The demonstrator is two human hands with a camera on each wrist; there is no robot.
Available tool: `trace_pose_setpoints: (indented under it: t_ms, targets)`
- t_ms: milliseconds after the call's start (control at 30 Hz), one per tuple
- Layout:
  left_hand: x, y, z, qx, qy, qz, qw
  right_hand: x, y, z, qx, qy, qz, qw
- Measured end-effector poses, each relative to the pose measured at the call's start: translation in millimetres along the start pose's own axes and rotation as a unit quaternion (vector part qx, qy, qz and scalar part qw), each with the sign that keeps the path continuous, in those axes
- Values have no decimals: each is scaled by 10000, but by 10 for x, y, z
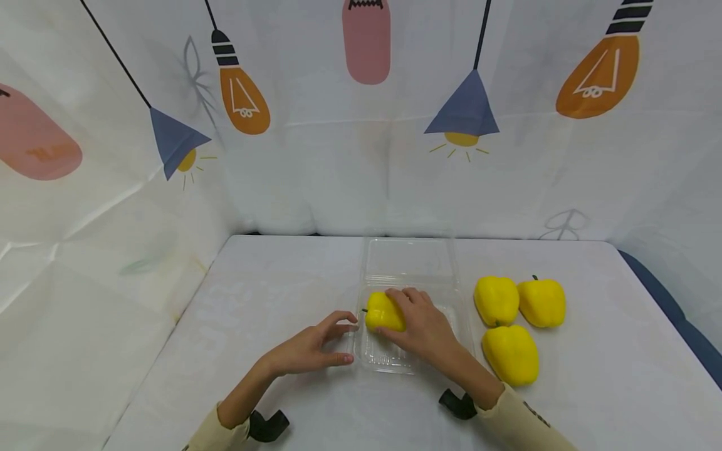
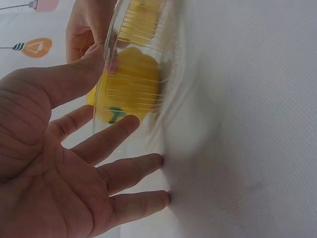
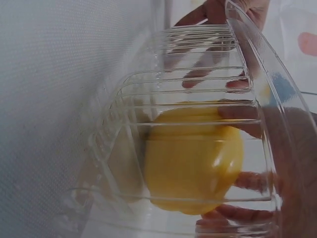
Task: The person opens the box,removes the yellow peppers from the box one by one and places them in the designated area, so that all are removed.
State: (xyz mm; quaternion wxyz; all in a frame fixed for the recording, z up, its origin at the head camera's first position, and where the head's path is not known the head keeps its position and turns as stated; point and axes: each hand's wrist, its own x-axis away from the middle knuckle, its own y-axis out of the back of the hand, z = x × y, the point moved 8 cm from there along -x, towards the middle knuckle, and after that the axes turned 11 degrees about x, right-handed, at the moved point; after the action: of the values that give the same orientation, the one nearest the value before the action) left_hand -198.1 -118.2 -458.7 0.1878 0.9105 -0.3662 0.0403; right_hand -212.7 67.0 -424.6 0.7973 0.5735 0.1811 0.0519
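Note:
A yellow bell pepper (image 1: 383,312) is inside a clear plastic clamshell container (image 1: 389,363), its green stem toward the left. My right hand (image 1: 424,329) reaches over the container's right side and grips that pepper between thumb and fingers. Through the ribbed clear wall, the right wrist view shows the same pepper (image 3: 193,158) with fingers around its far side. At the container's left edge, my left hand (image 1: 307,349) holds nothing, its fingers spread. In the left wrist view, its fingers lie close to the wall; whether they touch it I cannot tell.
Three more yellow bell peppers, one at the left (image 1: 496,300), one at the right (image 1: 543,304) and one in front (image 1: 511,355), sit right of the container. Its lid (image 1: 410,258) lies folded back. A white table (image 1: 271,275) carries everything, with a printed curtain (image 1: 333,169) behind.

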Motion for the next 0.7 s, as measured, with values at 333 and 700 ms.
trace_pose_setpoints:
  t_ms: [333, 700]
  targets:
    - [-1, 3, -1, 11, 27, -1, 10000, 14, 9, -11, 41, -106, 101, 9999]
    - [3, -5, -15, 80, -60, 39, 9999, 24, 28, 12, -23, 104, -41, 9999]
